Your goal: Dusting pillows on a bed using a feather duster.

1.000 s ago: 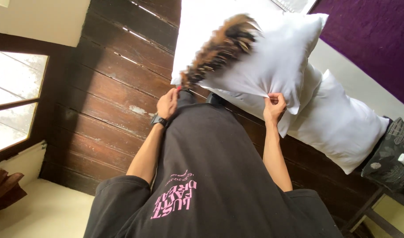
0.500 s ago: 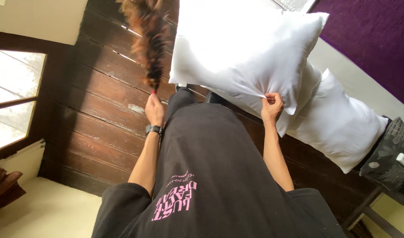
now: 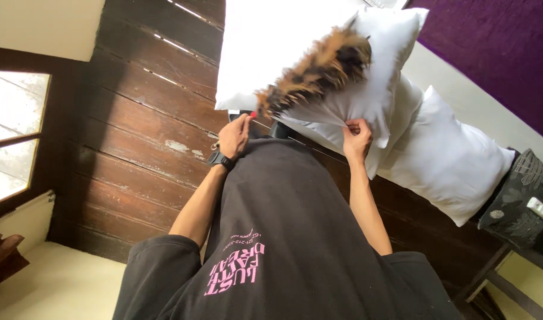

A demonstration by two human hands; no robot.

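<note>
My left hand (image 3: 234, 135), with a black watch on the wrist, grips the red handle end of a feather duster (image 3: 319, 68). Its brown, orange and black feathers lie across the front of a white pillow (image 3: 265, 47). My right hand (image 3: 357, 135) pinches the lower corner of that pillow and holds it up. A second white pillow (image 3: 455, 160) sits behind it to the right, partly covered by the first. My black shirt with pink lettering fills the lower middle of the view.
Dark wooden planks (image 3: 147, 118) run behind the pillows. A window (image 3: 10, 136) with a dark frame is at the left. A purple surface (image 3: 490, 53) is at the upper right. A black patterned object (image 3: 520, 195) with a small white part stands at the right edge.
The duster swung up and left off the pillow half a second ago, and now it is back across the pillow's face. My right hand kept its pinch on the pillow corner.
</note>
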